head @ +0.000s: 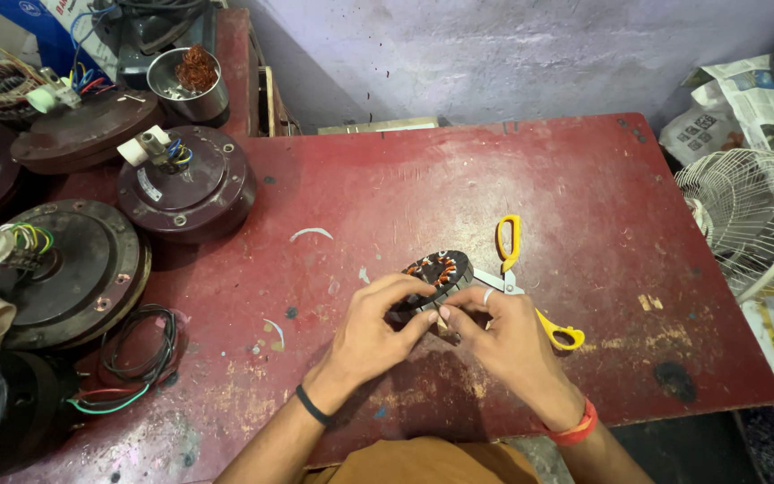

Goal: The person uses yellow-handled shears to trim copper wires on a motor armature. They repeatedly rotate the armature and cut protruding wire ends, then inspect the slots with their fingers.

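Observation:
A small round motor stator [442, 271] with copper windings lies on the worn red table [459, 188]. My left hand [371, 330] grips its near left edge with thumb and fingers. My right hand [505, 335] pinches something small at the stator's near edge; what it pinches is too small to tell. Scissors with yellow handles [520, 278] lie just beyond and under my right hand, partly hidden by it.
Several brown ceiling-fan motors [185, 184] [73, 269] with wires crowd the left side. A loose coil of wires [136, 354] lies near them. A steel cup of copper wire [192, 82] stands at the back left. A white fan guard [750, 215] and newspapers sit on the right.

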